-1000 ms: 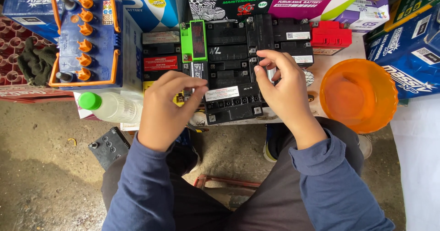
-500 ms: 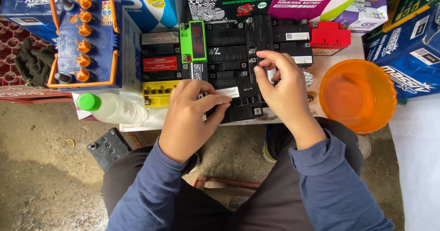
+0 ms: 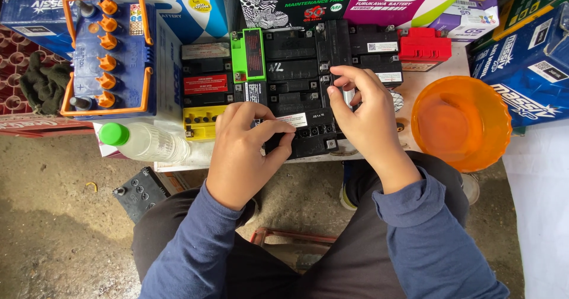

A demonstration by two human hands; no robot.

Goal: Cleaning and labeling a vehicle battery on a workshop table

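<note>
Left hand (image 3: pixel 246 151) shifted rightward onto small black rectangular battery (image 3: pixel 299 130), fingertips pinching its near edge; right hand (image 3: pixel 364 118) kept curled on its right side.

Your hands sit on a packed bench: small black rectangular batteries (image 3: pixel 296 80) fill the middle edge to edge, with no gap between them to slip fingers through. To the left, the tall blue battery with orange caps and an orange handle frame (image 3: pixel 109 53) and the clear plastic bottle with a green cap (image 3: pixel 145 142) block a sideways approach. To the right, the round orange plastic bowl (image 3: pixel 462 121) stands close. The far edge is walled by printed cardboard boxes (image 3: pixel 367 0). Free room lies only on the near side, over your lap.
</note>
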